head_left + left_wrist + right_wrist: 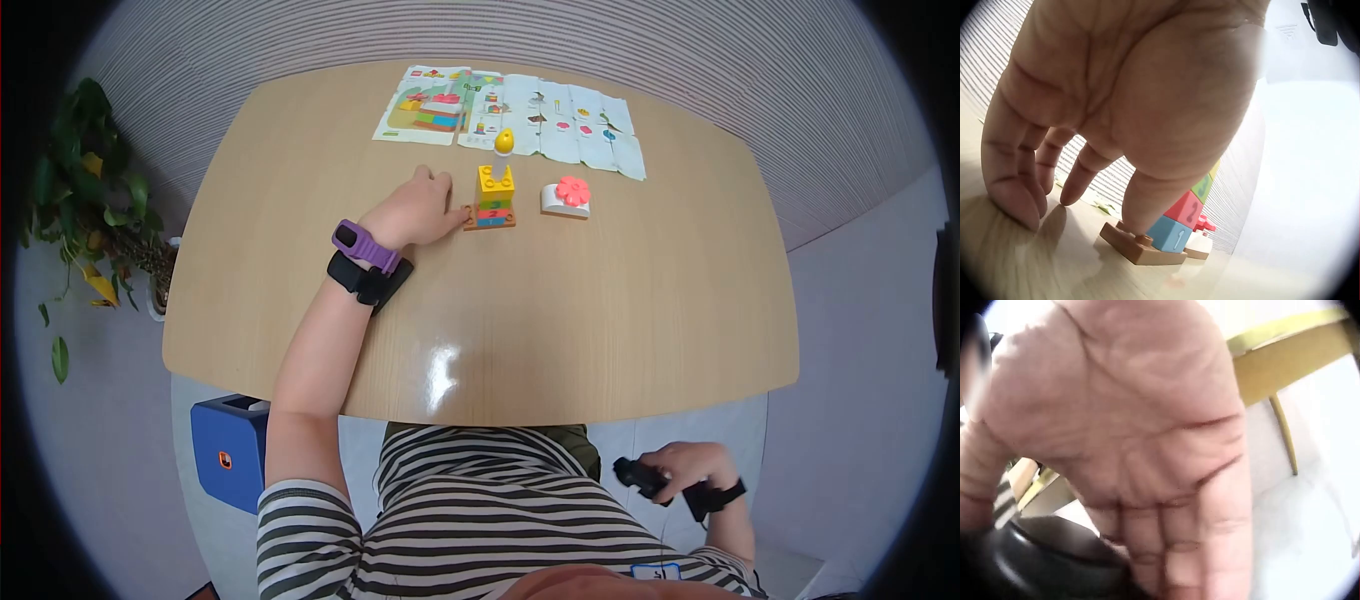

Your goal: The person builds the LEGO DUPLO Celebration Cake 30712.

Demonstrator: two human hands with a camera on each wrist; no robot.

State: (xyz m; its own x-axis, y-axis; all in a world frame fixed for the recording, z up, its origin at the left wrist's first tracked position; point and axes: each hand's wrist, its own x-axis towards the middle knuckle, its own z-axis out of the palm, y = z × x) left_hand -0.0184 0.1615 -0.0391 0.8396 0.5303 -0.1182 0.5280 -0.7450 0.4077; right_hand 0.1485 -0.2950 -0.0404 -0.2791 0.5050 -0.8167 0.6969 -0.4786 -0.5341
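Note:
My left hand (418, 208) rests on the table beside a small block tower, its thumb on the studded end of the brown base plate (1141, 253). Its other fingertips touch the tabletop, with nothing gripped. On that plate stack a blue block marked 1 (1169, 235), a red one marked 2 (1185, 209), a green one (493, 204) and a yellow one (495, 184). A candle-like piece with a yellow tip (504, 142) tops the stack. Below the table's front edge, my right hand (690, 465) holds a black handheld device (642, 478), seen partly in the right wrist view.
Right of the tower sits a white block with a pink flower (572, 191). Creased instruction sheets (420, 105) lie at the table's (600, 320) back. A leafy plant (100, 190) stands at the left, and a blue box (228, 455) is on the floor below.

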